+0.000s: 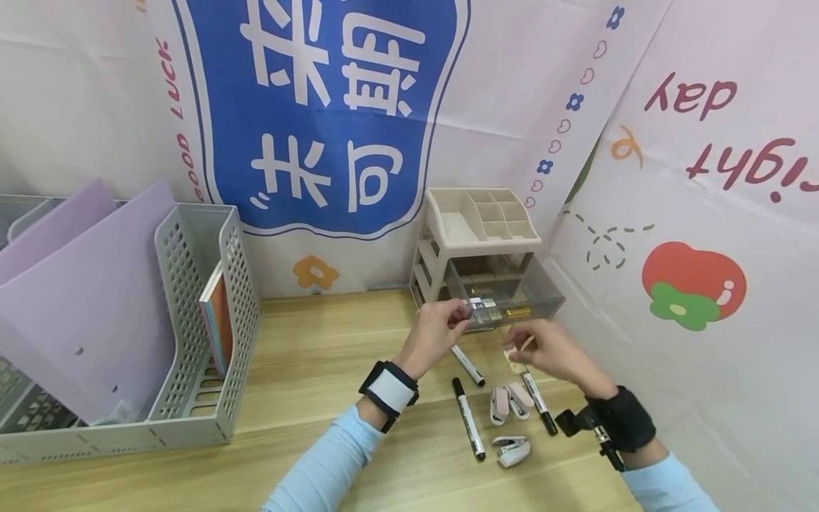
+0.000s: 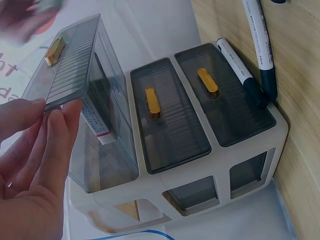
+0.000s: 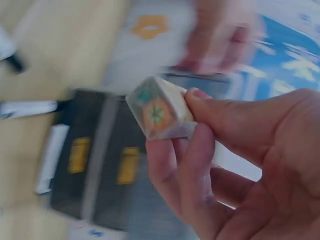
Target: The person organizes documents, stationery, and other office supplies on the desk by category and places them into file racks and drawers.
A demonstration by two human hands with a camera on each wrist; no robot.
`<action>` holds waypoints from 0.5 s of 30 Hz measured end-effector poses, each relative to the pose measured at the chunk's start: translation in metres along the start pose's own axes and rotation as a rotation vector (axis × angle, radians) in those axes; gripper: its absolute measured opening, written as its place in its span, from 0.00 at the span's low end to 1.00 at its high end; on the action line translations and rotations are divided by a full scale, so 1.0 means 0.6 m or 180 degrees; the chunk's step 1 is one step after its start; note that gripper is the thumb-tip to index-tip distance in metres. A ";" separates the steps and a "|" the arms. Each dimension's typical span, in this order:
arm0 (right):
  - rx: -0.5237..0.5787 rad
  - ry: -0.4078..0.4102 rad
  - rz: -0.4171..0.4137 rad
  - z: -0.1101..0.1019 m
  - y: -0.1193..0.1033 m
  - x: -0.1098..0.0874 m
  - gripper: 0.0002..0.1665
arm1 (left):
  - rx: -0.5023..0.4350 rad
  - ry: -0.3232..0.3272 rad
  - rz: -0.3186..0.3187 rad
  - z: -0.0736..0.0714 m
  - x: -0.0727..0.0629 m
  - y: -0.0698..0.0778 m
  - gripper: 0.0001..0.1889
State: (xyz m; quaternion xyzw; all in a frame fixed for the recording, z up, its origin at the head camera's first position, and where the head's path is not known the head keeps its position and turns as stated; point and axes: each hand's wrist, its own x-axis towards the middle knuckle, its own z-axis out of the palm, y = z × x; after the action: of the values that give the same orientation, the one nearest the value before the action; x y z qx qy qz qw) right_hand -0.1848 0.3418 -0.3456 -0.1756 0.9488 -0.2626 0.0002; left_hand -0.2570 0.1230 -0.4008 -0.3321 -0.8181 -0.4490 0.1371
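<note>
My left hand [image 1: 435,333] pinches the front corner of a clear, pulled-out drawer [image 2: 75,65] between thumb and fingers. That drawer belongs to a cream desktop organizer [image 1: 443,249]. Inside it lie small boxes [image 1: 485,307], one of them white with printed text. My right hand [image 1: 552,350] is in front of the drawer's right side, above the table. Between its thumb and fingertips it holds a small block-shaped item [image 3: 159,111] with an orange and green print on one face. What kind of item this is, I cannot tell.
Several black-and-white markers [image 1: 470,419] lie on the wooden table [image 1: 307,370]. Pink staplers [image 1: 508,402] and a white stapler [image 1: 512,451] sit among them. At left stands a grey file rack [image 1: 185,430] with purple folders [image 1: 96,299]. A printed cloth [image 1: 512,85] hangs behind.
</note>
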 end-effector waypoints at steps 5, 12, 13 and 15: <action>0.0376 0.0175 0.0131 -0.067 -0.030 0.030 0.11 | -0.0012 0.0038 0.0006 -0.004 0.002 -0.001 0.04; 0.0209 0.0427 0.0428 -0.093 -0.013 0.108 0.11 | 0.0032 0.0012 -0.0013 -0.004 0.001 0.001 0.04; 0.0117 0.0396 0.0453 -0.091 -0.005 0.117 0.11 | 0.0031 0.0005 -0.0015 -0.004 0.000 0.001 0.04; -0.0015 0.0281 0.0508 -0.083 0.010 0.133 0.09 | 0.0027 -0.0007 -0.0027 -0.003 -0.001 0.002 0.04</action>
State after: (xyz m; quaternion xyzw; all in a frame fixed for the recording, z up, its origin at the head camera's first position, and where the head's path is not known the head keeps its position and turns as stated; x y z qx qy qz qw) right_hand -0.2662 0.3448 -0.2981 -0.0877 0.9595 -0.2670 -0.0210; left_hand -0.2560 0.1216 -0.3990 -0.3285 -0.8216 -0.4457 0.1357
